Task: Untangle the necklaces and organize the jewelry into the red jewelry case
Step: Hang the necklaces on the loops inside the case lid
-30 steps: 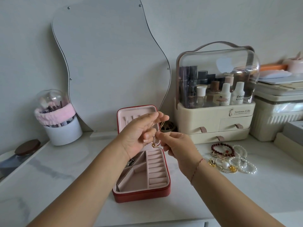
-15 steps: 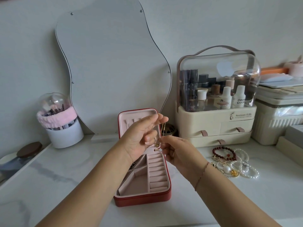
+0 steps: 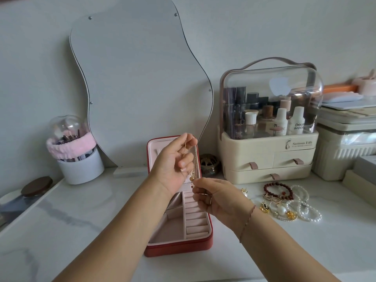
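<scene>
In the head view, a gold chain necklace [image 3: 196, 157] is held up over the open red jewelry case [image 3: 179, 248]. The upper part of the chain is pinched between thumb and curled fingers of the left hand [image 3: 173, 167], raised in front of the case's upright lid [image 3: 157, 146], so that the strands hang straight and any knot can be seen against the pale lining. Lower down, the chain's end near the small pendant [image 3: 191, 177] is pinched by the fingertips of the right hand [image 3: 217, 200] – a grip that seems meant to pull one strand apart from the other. Whether the strands are crossed cannot be told; they are too fine.

The case is stood on the marble-look tabletop [image 3: 81, 210] directly below both hands, probably so that the freed necklace can be lowered straight in. Its ring slots [image 3: 196, 216] and the larger compartment beside them appear unfilled, though part of the tray is hidden by the left wrist.

The rest of the jewelry is left heaped to the right of the case – a dark red bead bracelet [image 3: 278, 183], pearl bracelets [image 3: 311, 212] and gold pieces, just in front of the cream cosmetics organiser [image 3: 264, 159]. The sorting is judged to be at an early stage.
</scene>
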